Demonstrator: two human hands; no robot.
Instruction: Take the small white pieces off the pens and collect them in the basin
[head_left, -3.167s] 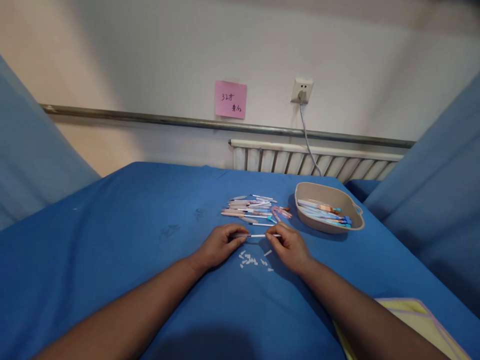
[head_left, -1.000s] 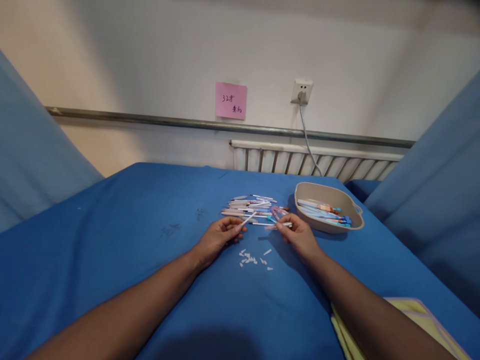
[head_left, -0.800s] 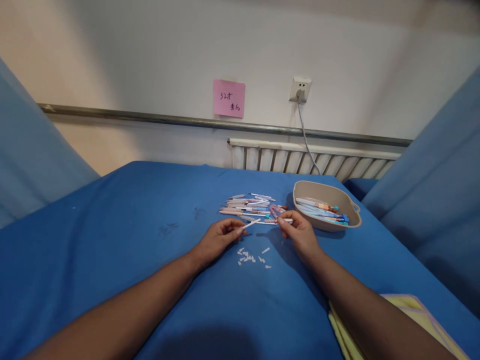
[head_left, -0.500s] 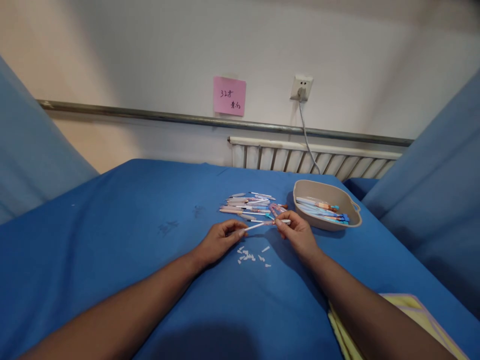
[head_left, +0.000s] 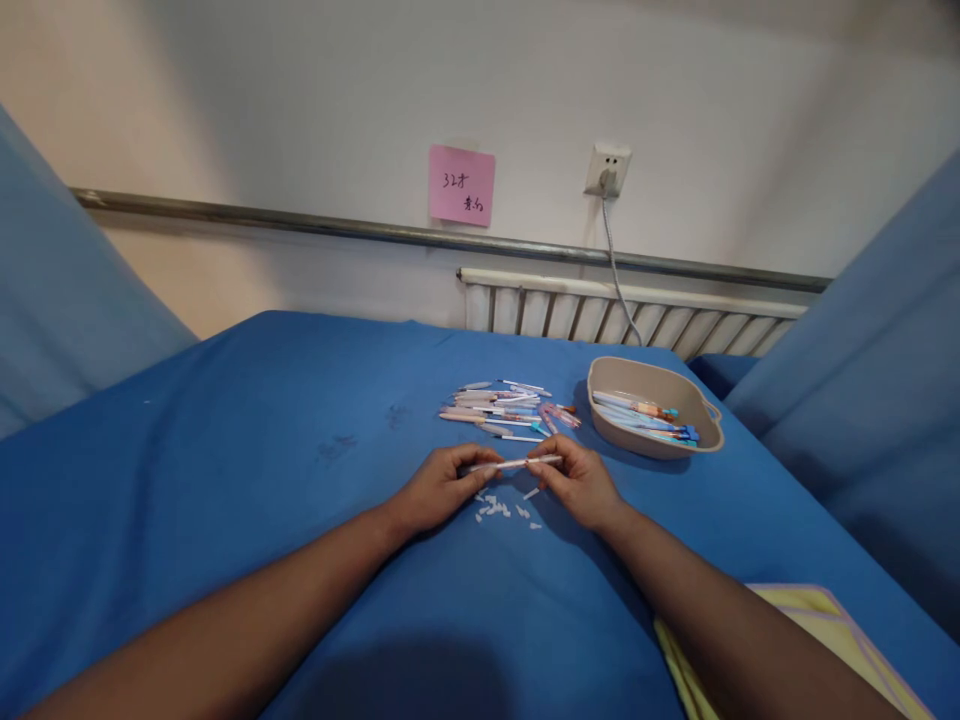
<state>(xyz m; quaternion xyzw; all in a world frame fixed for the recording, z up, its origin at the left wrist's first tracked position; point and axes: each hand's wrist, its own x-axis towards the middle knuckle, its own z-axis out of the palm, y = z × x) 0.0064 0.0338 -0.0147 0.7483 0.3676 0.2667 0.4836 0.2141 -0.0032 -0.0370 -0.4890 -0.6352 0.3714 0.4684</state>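
Observation:
My left hand [head_left: 454,481] pinches one end of a slim pale pen [head_left: 514,464], fingers closed. The other end is pinched by my right hand [head_left: 579,480], also closed, so the pen lies level between them just above the blue cloth. Fingers hide both of its ends. Small white plastic pieces [head_left: 495,507] are scattered on the cloth right below. Beyond my hands is a pile of pen parts and refills [head_left: 491,405], with pinkish pen barrels [head_left: 559,415] at its right end.
A beige basket [head_left: 652,372] with several bluish pens [head_left: 645,418] stands to the right. A yellow cloth [head_left: 817,625] lies under my right forearm. Blue cloth [head_left: 225,480] covers the table. Behind it are a radiator [head_left: 547,308], a metal rail [head_left: 337,230] and a plugged-in socket [head_left: 607,170].
My hands have come closer together, the right one moving left and slightly nearer. The white stick that showed between them has slid into the pen barrel, so less length is exposed.

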